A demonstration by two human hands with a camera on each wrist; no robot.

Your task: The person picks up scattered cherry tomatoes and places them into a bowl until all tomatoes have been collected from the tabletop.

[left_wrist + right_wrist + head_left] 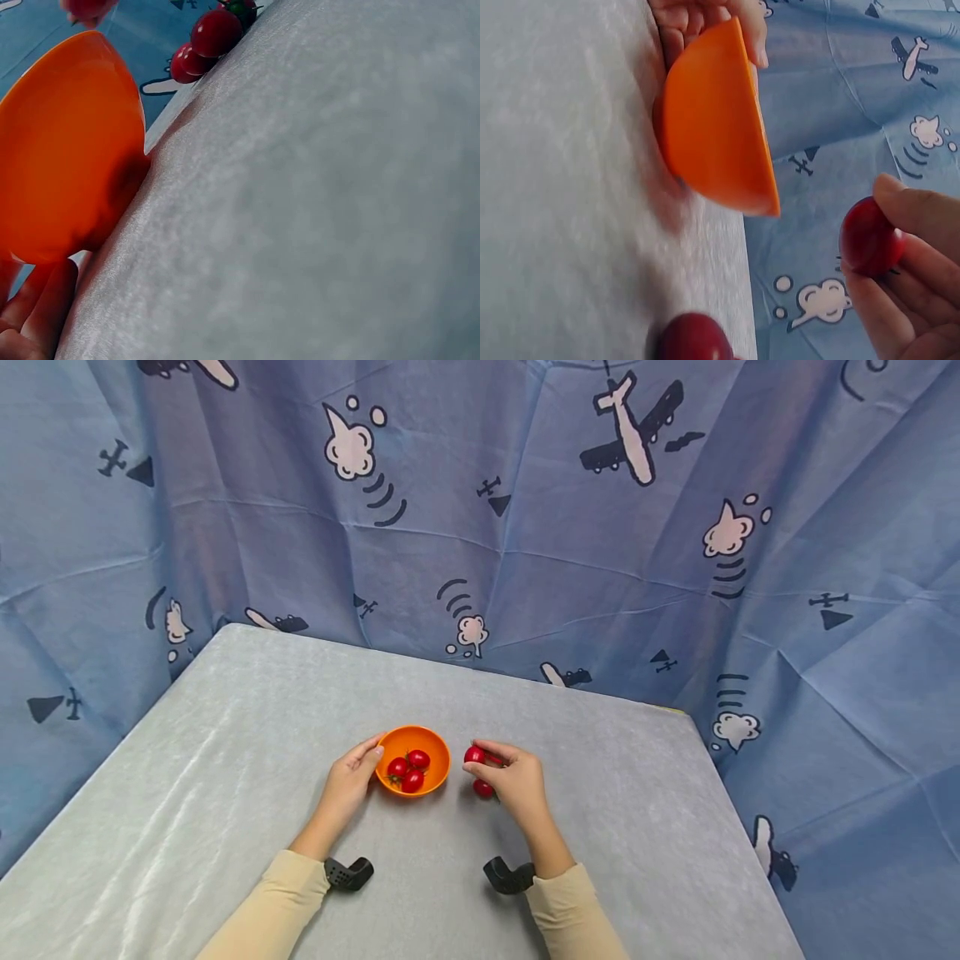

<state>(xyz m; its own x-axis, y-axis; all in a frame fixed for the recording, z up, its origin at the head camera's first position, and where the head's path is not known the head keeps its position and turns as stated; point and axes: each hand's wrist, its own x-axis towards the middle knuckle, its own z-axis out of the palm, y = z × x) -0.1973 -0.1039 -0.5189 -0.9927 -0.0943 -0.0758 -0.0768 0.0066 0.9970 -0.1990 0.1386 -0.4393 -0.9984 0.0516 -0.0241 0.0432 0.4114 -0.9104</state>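
Observation:
An orange bowl [438,762] sits upright on the table with several cherry tomatoes [412,781] inside. My left hand [347,783] grips its left side, thumb over the rim and fingers low against the outer wall, as the right wrist view also shows. To the right of the bowl, my right hand [522,781] pinches one red cherry tomato [870,236] between thumb and fingertips, raised above the table. Beneath that hand more cherry tomatoes [216,33] lie on the table, partly hidden by it in the head view.
The table [645,827] wears a light grey cloth. Behind it hangs a blue curtain [420,560] printed with planes and clouds. A black device [349,874] is strapped at the left wrist, and another black device [508,876] at the right.

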